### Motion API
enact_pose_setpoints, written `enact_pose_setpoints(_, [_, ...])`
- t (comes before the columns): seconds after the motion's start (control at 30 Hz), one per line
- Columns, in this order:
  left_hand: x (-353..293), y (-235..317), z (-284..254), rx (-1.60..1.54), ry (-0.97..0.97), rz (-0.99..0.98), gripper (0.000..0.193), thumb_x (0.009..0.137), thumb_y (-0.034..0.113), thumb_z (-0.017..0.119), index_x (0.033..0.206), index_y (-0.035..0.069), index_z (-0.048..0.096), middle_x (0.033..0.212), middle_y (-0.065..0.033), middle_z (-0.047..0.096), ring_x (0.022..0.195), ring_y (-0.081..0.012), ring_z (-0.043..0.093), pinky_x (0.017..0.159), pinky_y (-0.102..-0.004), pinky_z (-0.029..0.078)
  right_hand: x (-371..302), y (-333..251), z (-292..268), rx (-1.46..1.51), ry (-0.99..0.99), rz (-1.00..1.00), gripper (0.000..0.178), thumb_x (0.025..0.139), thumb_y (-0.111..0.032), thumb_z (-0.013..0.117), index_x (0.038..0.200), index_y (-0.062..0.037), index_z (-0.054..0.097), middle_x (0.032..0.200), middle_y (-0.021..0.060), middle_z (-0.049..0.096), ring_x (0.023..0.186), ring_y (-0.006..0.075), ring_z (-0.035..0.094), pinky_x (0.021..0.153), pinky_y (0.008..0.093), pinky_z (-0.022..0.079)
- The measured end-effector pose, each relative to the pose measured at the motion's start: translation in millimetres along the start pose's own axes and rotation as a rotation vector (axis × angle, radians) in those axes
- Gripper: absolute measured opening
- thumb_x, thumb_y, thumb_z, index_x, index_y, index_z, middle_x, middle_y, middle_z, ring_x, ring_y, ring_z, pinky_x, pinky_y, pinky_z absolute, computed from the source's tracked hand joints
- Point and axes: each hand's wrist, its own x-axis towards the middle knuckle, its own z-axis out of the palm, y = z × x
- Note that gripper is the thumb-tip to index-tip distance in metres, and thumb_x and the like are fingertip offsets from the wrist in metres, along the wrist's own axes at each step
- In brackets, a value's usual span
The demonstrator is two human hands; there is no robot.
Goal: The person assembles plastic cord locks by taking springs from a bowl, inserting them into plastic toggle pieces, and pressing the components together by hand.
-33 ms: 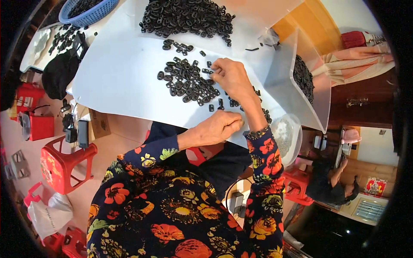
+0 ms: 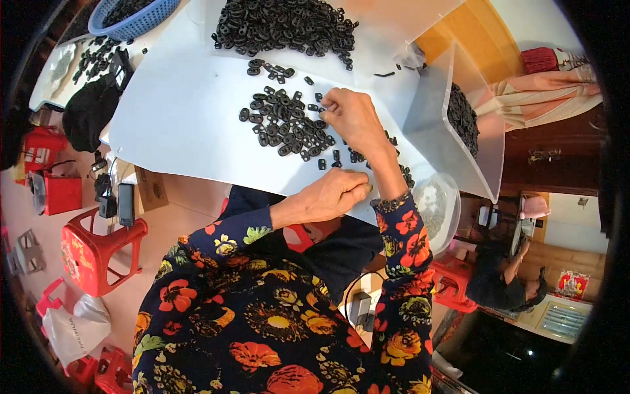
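My right hand (image 2: 356, 119) reaches over the white tabletop (image 2: 190, 125), thumb and forefinger closed on a small black two-hole piece at the edge of a loose cluster of black oval two-hole pieces (image 2: 285, 128). Close to the table's near edge is my left hand (image 2: 326, 196), its thumb pressed against the curled fingers; whatever it may hold is hidden. A few single pieces (image 2: 322, 164) lie between the two hands. More black pieces (image 2: 407, 176) show beside my right wrist, partly covered by it.
A large heap of black pieces (image 2: 282, 29) lies at the far side. To the right stand a clear bin (image 2: 482, 157) with black parts and a round clear tub (image 2: 453, 217). A blue basket (image 2: 134, 26) is far left; a red stool (image 2: 98, 256) stands below. Another person (image 2: 499, 276) sits right.
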Motion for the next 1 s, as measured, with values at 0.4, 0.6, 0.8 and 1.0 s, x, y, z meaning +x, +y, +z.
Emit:
enact_pose_setpoints(0.4, [3,9,-3,-0.003,-0.001,-0.084,0.021,0.090,0.014,0.047,0.079,-0.004,0.050,0.064,-0.0172,0.049,0.056,-0.0278,0.049,0.056,-0.0372,0.041,2,-5,1,-0.110,-0.061,0.027,0.013,0.071,0.000,0.062,0.083,0.0014,0.061,0.070,0.0118,0.063,0.064,0.0200,0.062,0.062,0.0316,0.050])
enact_pose_setpoints(0.6, [2,-2,0,-0.019,-0.012,-0.122,0.019,0.088,0.011,0.045,0.078,-0.004,0.050,0.060,-0.0143,0.049,0.053,-0.0197,0.049,0.054,-0.0341,0.041,-17,1,-1,0.085,0.023,0.133,0.014,0.069,-0.003,0.065,0.082,0.0019,0.067,0.077,0.0174,0.067,0.073,0.0288,0.067,0.068,0.0351,0.053])
enact_pose_setpoints(0.8, [-5,1,-11,-0.124,0.083,-0.197,0.018,0.091,0.011,0.043,0.080,-0.001,0.053,0.065,-0.0031,0.055,0.061,-0.0102,0.053,0.059,-0.0266,0.045,-57,15,-25,0.450,0.087,0.334,0.014,0.077,-0.003,0.066,0.090,0.0014,0.067,0.076,-0.0008,0.063,0.068,0.0047,0.056,0.063,0.0204,0.046])
enact_pose_setpoints(1.0, [4,4,-20,-0.191,0.185,-0.257,0.022,0.095,0.015,0.044,0.086,-0.001,0.056,0.072,-0.0055,0.061,0.068,-0.0108,0.058,0.066,-0.0252,0.048,-93,12,-31,0.835,-0.019,0.325,0.009,0.080,-0.004,0.065,0.088,0.0001,0.067,0.075,-0.0010,0.062,0.063,0.0045,0.051,0.060,0.0198,0.043])
